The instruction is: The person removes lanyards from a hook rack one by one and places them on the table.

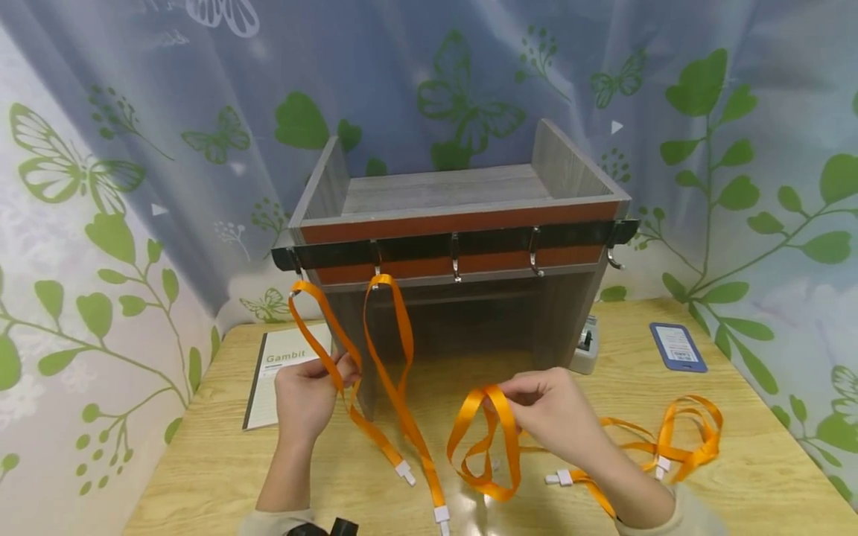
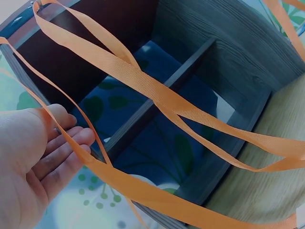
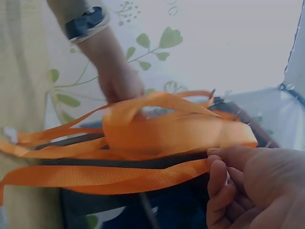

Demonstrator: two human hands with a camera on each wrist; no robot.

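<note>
While a grey wooden shelf (image 1: 445, 190) fills the middle of the table (image 1: 194, 476), a black rail (image 1: 422, 246) of metal hooks (image 1: 456, 262) runs along its front edge, facing the person. A notebook (image 1: 264, 402) marked "Gambit" lies on the left, partly covered by the left hand (image 1: 304, 398); a blue badge holder (image 1: 678, 348) lies at the right, and a light grey device (image 1: 585, 356) sits beside the shelf's right leg. More orange lanyards (image 1: 704, 450) are heaped on the right of the table, partly hidden under the right forearm. One hanging lanyard (image 1: 372, 433) drops from the leftmost hook and another lanyard (image 1: 410, 424) from the second, both crossing in front of the shelf's left side. The right hand (image 1: 553, 409) pinches a looped lanyard (image 1: 512, 439) between thumb and forefinger at the top of the loop, which dangles below the fingertips, lower than the rail and just right of the second strap. At the leftmost strap, the left hand's loosely bent fingers touch the band below its hook; whether they grip it, I cannot tell.
</note>
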